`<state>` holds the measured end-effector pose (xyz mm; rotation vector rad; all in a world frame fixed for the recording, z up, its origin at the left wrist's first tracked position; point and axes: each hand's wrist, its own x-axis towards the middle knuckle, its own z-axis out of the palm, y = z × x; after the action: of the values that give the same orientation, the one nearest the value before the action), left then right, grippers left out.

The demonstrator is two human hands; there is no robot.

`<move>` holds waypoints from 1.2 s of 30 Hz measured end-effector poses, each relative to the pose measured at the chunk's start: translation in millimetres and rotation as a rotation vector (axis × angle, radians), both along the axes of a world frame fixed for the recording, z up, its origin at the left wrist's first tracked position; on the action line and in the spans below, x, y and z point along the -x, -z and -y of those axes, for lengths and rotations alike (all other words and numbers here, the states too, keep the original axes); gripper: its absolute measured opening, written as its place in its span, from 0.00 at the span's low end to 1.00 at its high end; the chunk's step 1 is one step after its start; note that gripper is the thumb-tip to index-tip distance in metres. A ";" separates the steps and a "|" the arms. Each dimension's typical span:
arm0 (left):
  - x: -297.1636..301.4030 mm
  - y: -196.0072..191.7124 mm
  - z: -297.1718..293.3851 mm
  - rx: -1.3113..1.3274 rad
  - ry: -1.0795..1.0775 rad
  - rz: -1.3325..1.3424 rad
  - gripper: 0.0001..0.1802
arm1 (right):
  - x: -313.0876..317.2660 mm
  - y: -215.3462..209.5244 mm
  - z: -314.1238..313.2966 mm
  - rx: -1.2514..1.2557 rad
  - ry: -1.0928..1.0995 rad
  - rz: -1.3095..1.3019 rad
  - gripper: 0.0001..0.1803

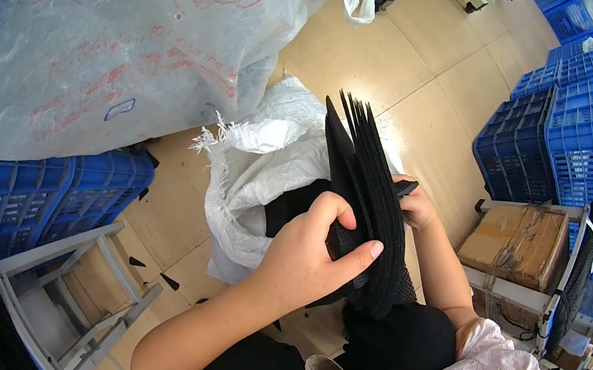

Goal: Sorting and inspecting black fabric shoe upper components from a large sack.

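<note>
A stack of thin black fabric pieces (pixel 375 195) stands on edge above my lap, its layers fanned at the top. My left hand (pixel 329 238) grips the stack from the left, thumb across the near edges and fingers curled behind some layers. On the far side of the stack, my right hand (pixel 413 204) is closed on a black piece whose tip pokes out by the fingers; the stack hides part of this hand. Just beyond, a white woven sack (pixel 234 187) lies open on the floor with more black material (pixel 292 207) in its mouth.
A large translucent plastic bag (pixel 134 55) with red marks fills the far left, above blue crates (pixel 38 189). A grey metal frame (pixel 73 301) stands at left. Blue crates (pixel 520 140) and a taped cardboard box (pixel 516 242) are at right. Black scraps (pixel 170 281) lie on the tiled floor.
</note>
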<state>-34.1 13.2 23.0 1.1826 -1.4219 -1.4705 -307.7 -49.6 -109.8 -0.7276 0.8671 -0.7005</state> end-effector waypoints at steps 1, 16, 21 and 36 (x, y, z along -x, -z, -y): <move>0.5 1.6 -1.0 0.002 0.002 -0.019 0.21 | -0.2 0.1 -0.9 0.007 -0.003 0.003 0.23; -0.1 0.6 -3.3 -0.019 0.023 -0.027 0.27 | 0.2 -4.6 -2.7 -0.027 0.008 0.045 0.24; -0.8 1.3 -3.5 -0.041 0.042 -0.016 0.29 | -4.2 -11.9 -3.1 -0.014 0.024 0.031 0.24; -2.1 -3.0 -2.7 -0.026 0.043 0.034 0.31 | -2.3 -13.2 -2.2 0.018 0.001 -0.009 0.24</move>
<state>-32.0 15.9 25.9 1.2050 -1.4643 -1.5088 -305.4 -47.4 -96.6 -0.7475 0.8705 -0.7072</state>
